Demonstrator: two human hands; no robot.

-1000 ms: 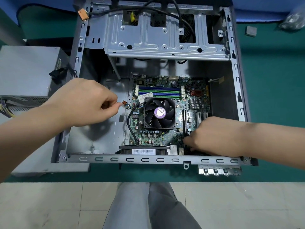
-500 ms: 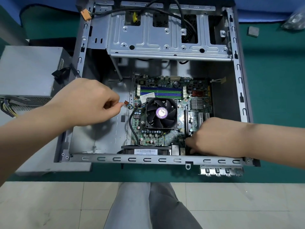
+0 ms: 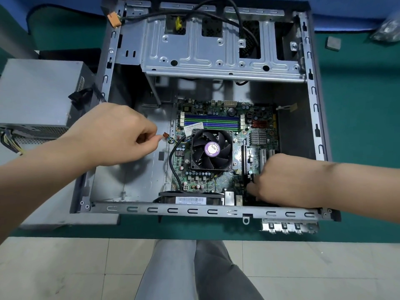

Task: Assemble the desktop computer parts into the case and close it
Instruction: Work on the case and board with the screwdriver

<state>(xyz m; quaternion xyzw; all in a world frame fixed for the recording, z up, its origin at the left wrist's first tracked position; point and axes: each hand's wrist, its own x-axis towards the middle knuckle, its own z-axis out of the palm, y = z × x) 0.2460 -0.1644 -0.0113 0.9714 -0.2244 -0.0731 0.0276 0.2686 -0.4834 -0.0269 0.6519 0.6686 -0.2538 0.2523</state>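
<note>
The open grey computer case (image 3: 194, 211) lies flat on a green mat. Inside it sits the green motherboard (image 3: 216, 180), with a black CPU fan (image 3: 212, 149) on top. My left hand (image 3: 108, 137) reaches in from the left. Its thumb and forefinger pinch a small brown connector (image 3: 165, 135) on thin wires at the board's left edge. My right hand (image 3: 287, 180) rests on the board's near right corner beside the black expansion slots. Its fingers curl down onto the board and their tips are hidden.
A grey power supply (image 3: 39, 94) with loose cables lies outside the case on the left. The metal drive cage (image 3: 216, 50) and black cables fill the far end. An orange plug (image 3: 114, 20) hangs over the far left rim. A small grey square (image 3: 333, 42) lies at the far right.
Both hands hold the same places as before. Only the view has drifted a little.
</note>
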